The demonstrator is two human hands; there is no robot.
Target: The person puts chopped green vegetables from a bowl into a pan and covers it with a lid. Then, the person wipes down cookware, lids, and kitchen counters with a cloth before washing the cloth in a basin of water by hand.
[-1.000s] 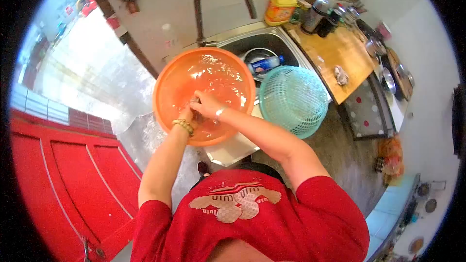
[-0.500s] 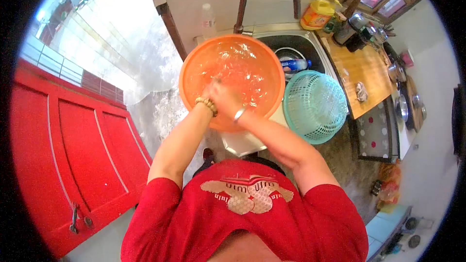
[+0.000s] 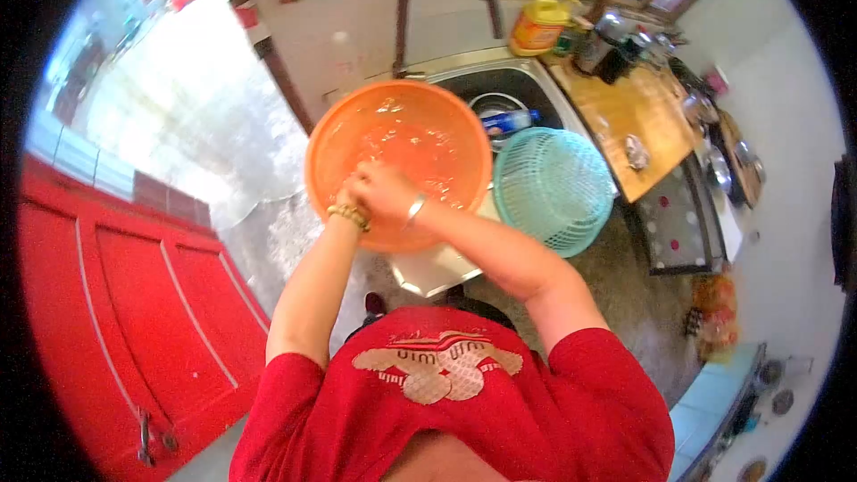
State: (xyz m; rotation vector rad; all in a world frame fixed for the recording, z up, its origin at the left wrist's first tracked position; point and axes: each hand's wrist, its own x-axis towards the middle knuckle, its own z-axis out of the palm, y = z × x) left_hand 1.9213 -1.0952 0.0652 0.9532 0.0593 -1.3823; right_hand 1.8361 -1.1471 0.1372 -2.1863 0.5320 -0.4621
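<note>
Two bare hands are together over the orange basin (image 3: 328, 156), the left hand (image 3: 348, 195) tucked low and partly covered, the right hand (image 3: 386, 190) bent in against it. The fingers look curled inward, hand to hand, but they are blurred and overlapping; whether they are clamped on anything small between them, I can't tell from here!

And there's danger in this position. The basin sits on the pale ledge (image 3: 434, 273) beside the sink (image 3: 466, 77), and its left side seems to reach out past the ledge, with floor below. Lean a wrist hard on the near rim and, I'd judge, it could tip or slide, pulled over by the weight of the water (image 3: 420, 138). A brisk scrub could slop water over the side, and a wet floor would make for poor footing. On the left wrist, the beaded bracelet (image 3: 349, 216) hangs close to the wet work and could snag or get soaked. Over on the right, the teal basket (image 3: 505, 186) stands so near the basin that a swinging elbow might knock it.

Now look at that basin: wide, round, bright orange, with a rolled rim, its smooth wall glowing through clear water. Ripples break the light into white glints across the far half, while the hands shade the near side. It looks like plastic and stands roughly level, just in front of the tall faucet (image 3: 402, 27).
</note>
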